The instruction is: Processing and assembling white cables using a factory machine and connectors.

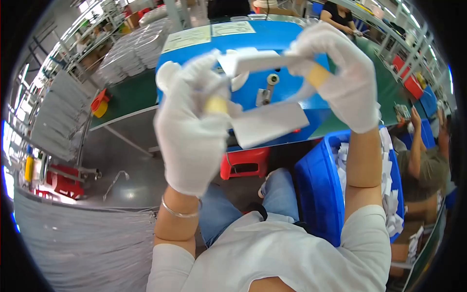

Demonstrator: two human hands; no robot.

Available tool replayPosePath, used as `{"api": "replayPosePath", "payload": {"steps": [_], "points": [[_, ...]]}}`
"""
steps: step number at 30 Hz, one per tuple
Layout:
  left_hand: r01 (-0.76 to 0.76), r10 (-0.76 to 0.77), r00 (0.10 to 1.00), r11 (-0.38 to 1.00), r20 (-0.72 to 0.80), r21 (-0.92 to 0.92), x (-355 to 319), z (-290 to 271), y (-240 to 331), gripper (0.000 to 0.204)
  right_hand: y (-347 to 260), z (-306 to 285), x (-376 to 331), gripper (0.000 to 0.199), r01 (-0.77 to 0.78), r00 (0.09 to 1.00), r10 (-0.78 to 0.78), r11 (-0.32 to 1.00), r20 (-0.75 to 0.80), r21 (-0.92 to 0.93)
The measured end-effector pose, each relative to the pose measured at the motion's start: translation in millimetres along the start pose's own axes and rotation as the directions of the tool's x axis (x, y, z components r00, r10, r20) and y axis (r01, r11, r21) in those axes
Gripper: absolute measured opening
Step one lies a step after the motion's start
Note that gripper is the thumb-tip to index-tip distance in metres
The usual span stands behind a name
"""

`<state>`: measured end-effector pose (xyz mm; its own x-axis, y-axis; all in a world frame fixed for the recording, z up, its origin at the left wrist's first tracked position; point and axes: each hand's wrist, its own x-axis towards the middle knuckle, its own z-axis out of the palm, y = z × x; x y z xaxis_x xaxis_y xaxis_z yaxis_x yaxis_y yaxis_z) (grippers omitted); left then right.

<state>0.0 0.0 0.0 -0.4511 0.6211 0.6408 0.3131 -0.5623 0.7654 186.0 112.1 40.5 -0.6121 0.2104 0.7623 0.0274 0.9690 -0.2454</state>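
Head view: left hand [192,129], right hand [344,73] hold white card [271,123]; printed sheets [188,38] unreadable.

Blue worktop [292,36]: two printed sheets [187,39], metal fixture [263,97]. Green bench [134,95]: orange-and-yellow item [100,105]. Floor [138,177]: red stool [248,159].

bright ceiling tubes [414,20], blurred hands [192,134], curved edges, black corners
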Motion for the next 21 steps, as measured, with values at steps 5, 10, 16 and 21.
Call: {"api": "replayPosePath", "payload": {"steps": [5,10,16,21], "points": [[-0.128,0.208,0.967,0.891,-0.143,0.435,40,-42,-18,0.019,21,82,15,0.024,-0.162,0.958,0.198,0.971,-0.209,0.177],[-0.072,0.185,0.969,0.843,-0.163,0.533,41,-53,-31,0.012,18,95,10,0.026,-0.326,0.888,0.417,0.868,-0.193,0.374],[0.239,-0.206,0.964,0.949,-0.168,0.208,41,-63,-27,0.015,23,93,11,0.028,-0.408,0.856,0.506,0.785,-0.103,0.467],[0.212,-0.186,0.975,0.936,-0.118,0.280,39,-62,-18,0.015,19,90,12,0.027,-0.357,0.881,0.464,0.784,-0.098,0.507]]}}
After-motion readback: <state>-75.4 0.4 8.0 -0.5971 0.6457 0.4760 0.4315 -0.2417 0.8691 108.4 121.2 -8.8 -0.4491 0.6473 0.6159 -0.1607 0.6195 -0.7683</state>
